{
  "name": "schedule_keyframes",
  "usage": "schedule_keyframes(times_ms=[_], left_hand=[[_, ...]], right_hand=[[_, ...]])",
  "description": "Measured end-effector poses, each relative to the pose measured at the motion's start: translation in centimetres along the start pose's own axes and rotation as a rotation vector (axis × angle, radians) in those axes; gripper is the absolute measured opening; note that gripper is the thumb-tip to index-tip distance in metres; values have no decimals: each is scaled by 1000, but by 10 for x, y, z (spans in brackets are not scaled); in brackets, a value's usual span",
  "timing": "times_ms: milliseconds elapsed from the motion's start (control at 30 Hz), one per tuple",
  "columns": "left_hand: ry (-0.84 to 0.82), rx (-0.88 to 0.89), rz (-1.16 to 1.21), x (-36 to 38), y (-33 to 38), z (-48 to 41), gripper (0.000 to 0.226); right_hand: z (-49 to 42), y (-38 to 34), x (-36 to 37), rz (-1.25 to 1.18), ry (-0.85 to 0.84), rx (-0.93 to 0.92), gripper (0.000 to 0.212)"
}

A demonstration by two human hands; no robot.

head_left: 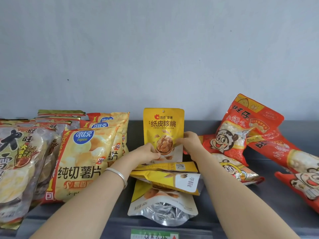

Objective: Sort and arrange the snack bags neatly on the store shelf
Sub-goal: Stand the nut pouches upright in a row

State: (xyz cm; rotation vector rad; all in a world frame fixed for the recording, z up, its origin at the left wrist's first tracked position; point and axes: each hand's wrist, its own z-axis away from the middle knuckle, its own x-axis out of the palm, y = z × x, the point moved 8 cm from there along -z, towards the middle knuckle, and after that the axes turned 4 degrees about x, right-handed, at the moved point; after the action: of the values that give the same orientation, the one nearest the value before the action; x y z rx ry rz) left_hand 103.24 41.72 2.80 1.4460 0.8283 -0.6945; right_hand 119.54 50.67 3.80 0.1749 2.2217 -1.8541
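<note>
Yellow walnut pouch (163,125), stood upright on shelf (200,126), lower sides pinched by fingers of left hand (146,153) and right hand (189,142), other pouches (165,178) fallen in front.

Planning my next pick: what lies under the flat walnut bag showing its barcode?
Under the barcode-side walnut bag sits an angled walnut bag, and beneath that a third walnut bag with its silver base toward the camera. Anything under those overlaps is covered.

Upright yellow walnut pouch (163,125) on dark grey shelf (136,131), left grip (146,153) and right grip (189,141) pinching its lower sides, flat yellow pouches (174,180) lying before it, yellow crisp bags (81,161) to its left, red cracker bags (241,135) to its right
</note>
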Motion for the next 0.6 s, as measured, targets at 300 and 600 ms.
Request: schedule_keyframes(times_ms=[300, 600], left_hand=[[-284, 119, -127, 18, 20, 39, 58], [-124, 183, -133, -1, 33, 64, 36]], right_hand=[[63, -37, 9, 806, -287, -199, 38], [118, -20, 28, 926, -672, 53, 70]])
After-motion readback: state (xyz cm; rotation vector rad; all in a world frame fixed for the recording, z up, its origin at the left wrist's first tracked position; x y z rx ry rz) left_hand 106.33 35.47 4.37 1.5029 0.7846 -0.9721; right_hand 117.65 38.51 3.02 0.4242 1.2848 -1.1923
